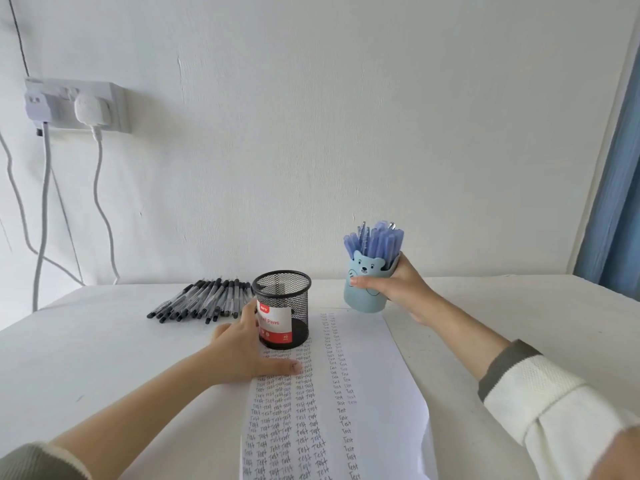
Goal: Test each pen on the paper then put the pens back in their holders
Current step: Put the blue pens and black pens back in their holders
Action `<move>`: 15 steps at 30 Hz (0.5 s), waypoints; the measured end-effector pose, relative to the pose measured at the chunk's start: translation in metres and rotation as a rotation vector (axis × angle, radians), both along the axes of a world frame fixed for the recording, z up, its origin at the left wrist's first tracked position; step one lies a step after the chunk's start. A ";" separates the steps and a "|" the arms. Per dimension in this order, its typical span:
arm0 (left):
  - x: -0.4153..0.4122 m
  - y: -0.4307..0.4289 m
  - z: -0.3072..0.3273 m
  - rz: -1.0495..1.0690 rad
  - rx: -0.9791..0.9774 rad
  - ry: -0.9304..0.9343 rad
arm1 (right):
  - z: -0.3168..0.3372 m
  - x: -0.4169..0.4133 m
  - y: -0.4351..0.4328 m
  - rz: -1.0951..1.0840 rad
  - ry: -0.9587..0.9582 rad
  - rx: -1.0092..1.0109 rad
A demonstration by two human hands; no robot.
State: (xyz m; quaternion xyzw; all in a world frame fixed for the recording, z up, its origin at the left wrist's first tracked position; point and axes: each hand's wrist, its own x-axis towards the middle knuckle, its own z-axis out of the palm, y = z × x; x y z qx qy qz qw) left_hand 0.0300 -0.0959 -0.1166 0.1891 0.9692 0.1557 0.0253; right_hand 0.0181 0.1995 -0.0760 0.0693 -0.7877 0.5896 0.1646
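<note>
A sheet of paper covered with columns of handwritten "Test" lies on the white table. On its far left corner stands a black mesh pen holder with a red-and-white label and no pens in it. My left hand wraps around the mesh holder's left side, thumb lying on the paper. My right hand grips a light blue bear-face holder full of blue pens, lifted just above the paper's far right corner. A row of black pens lies on the table left of the mesh holder.
The table butts against a white wall. A wall socket with plugs and hanging white cables is at the upper left. A blue curtain hangs at the right edge.
</note>
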 end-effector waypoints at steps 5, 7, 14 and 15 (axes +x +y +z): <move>-0.006 0.011 -0.001 0.026 -0.041 0.050 | -0.018 -0.018 0.021 -0.070 -0.072 0.016; -0.010 0.013 -0.002 0.021 -0.083 0.049 | -0.023 -0.023 0.024 -0.084 -0.086 0.022; -0.014 0.014 -0.007 -0.022 -0.135 0.073 | -0.034 -0.036 0.027 -0.091 -0.092 0.039; -0.014 0.014 -0.007 -0.023 -0.132 0.075 | -0.035 -0.036 0.027 -0.082 -0.091 0.040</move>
